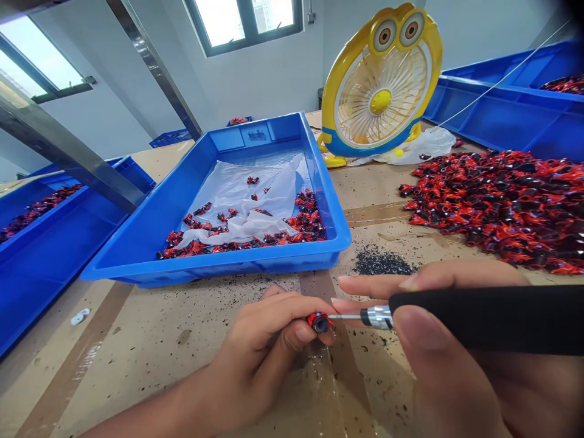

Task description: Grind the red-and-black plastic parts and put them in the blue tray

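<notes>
Between the thumb and fingers of my left hand (260, 347) is a small red and black plastic part (320, 322) with a round dark opening facing me. My right hand (456, 365) is wrapped round the thick black handle of a power screwdriver (488, 319). Its thin metal bit (345, 316) points left, and the tip meets the right side of the part or lies just beside it; I cannot tell which. Beyond my hands, a blue tray (255, 266) lined with white plastic film (246, 182) holds many similar red and black parts.
A large heap of red and black parts (502, 207) lies at the right. Behind stands a yellow fan (381, 102). More blue trays (59, 255) are at left and back right. Black granules (381, 260) pile on the cardboard-covered table (150, 365). A metal post (68, 143) slants at left.
</notes>
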`<action>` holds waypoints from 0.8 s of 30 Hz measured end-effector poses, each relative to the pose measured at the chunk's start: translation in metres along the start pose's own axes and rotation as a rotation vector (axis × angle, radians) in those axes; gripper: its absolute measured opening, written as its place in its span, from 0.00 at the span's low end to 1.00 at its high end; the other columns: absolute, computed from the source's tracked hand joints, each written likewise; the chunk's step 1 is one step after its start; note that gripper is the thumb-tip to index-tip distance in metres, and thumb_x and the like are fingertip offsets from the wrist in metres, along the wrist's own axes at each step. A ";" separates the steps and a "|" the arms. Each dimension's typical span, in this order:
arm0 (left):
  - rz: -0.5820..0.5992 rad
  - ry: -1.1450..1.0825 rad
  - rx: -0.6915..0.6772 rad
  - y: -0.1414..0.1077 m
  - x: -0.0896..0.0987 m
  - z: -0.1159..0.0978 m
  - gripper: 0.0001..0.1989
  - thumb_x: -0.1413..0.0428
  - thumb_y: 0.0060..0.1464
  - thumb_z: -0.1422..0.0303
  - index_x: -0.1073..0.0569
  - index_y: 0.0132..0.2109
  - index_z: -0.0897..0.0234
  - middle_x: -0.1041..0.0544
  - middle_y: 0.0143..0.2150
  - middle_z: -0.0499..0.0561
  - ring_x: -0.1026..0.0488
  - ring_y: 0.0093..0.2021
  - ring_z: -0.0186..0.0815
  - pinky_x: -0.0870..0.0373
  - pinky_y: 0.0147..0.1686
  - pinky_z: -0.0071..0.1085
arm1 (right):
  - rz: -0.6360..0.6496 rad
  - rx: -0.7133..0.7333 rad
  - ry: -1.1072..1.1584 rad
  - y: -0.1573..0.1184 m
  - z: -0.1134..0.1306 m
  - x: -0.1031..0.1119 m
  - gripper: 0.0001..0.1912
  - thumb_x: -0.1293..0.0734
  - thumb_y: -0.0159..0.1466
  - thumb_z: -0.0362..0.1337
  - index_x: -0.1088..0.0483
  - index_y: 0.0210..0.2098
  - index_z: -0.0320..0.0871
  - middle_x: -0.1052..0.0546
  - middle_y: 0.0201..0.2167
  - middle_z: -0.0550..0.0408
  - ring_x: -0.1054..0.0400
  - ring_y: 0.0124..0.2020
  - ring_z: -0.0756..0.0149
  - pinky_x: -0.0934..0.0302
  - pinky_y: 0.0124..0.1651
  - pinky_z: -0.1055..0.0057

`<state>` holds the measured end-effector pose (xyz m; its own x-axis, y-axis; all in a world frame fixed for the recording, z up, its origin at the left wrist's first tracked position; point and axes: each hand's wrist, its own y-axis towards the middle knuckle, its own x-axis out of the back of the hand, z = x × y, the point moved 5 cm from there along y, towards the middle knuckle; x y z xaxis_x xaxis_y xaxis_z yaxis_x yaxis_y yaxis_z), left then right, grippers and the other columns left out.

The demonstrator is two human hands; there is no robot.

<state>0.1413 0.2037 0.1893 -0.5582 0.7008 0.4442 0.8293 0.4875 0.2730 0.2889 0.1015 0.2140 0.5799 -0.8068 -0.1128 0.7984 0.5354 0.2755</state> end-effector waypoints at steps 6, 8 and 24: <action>0.011 -0.027 -0.016 -0.001 -0.001 -0.001 0.13 0.51 0.79 0.67 0.22 0.57 0.58 0.15 0.43 0.46 0.23 0.40 0.31 0.32 0.46 0.29 | 0.063 0.062 0.025 0.005 -0.005 0.003 0.10 0.26 0.69 0.47 0.27 0.41 0.51 0.14 0.35 0.64 0.18 0.33 0.68 0.23 0.42 0.76; 0.017 -0.036 -0.009 -0.001 -0.002 0.000 0.13 0.51 0.79 0.67 0.22 0.57 0.58 0.15 0.44 0.46 0.23 0.41 0.31 0.31 0.45 0.28 | 0.091 0.093 0.032 0.005 -0.006 0.003 0.09 0.26 0.69 0.46 0.26 0.41 0.51 0.14 0.36 0.64 0.18 0.34 0.68 0.23 0.43 0.75; -0.003 0.011 0.003 0.001 0.000 0.003 0.14 0.50 0.78 0.70 0.23 0.60 0.53 0.15 0.45 0.46 0.22 0.43 0.33 0.31 0.47 0.27 | 0.059 0.103 -0.108 -0.002 -0.002 -0.004 0.05 0.25 0.65 0.41 0.25 0.40 0.53 0.17 0.37 0.68 0.20 0.36 0.74 0.27 0.45 0.79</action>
<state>0.1420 0.2057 0.1870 -0.5605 0.6934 0.4528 0.8274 0.4914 0.2717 0.2848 0.1039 0.2123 0.6000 -0.7999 0.0082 0.7396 0.5586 0.3754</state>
